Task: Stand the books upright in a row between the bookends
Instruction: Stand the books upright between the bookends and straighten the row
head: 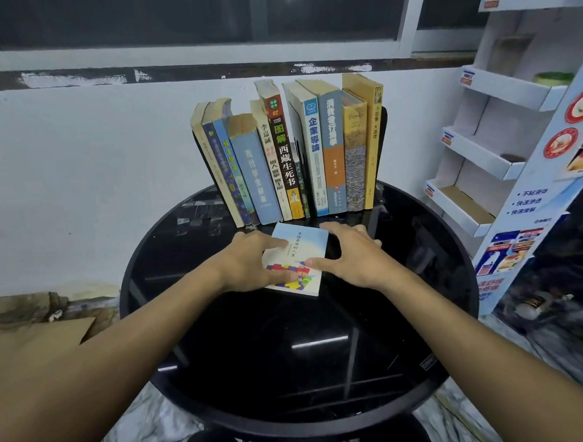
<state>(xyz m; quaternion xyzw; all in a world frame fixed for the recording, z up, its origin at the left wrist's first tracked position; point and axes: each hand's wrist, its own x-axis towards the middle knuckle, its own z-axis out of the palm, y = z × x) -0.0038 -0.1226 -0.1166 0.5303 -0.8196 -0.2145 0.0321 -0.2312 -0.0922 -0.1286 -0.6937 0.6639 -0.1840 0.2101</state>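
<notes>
Your left hand (251, 261) is lying spread on the cover of the small book (301, 245), your right hand (351, 253) arching loosely against its right edge. The book is lying flat on the table (290, 356), long axis pointing at the upright row (280, 154) just beyond, both hands equally near.

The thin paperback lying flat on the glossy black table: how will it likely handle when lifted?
The paperback looks thin and soft-covered, so it will probably feel light and flex a little. Lying flat on the glossy table, it may slide before an edge lifts. Stood on end it would likely tip unless leaned against the row of books.
</notes>
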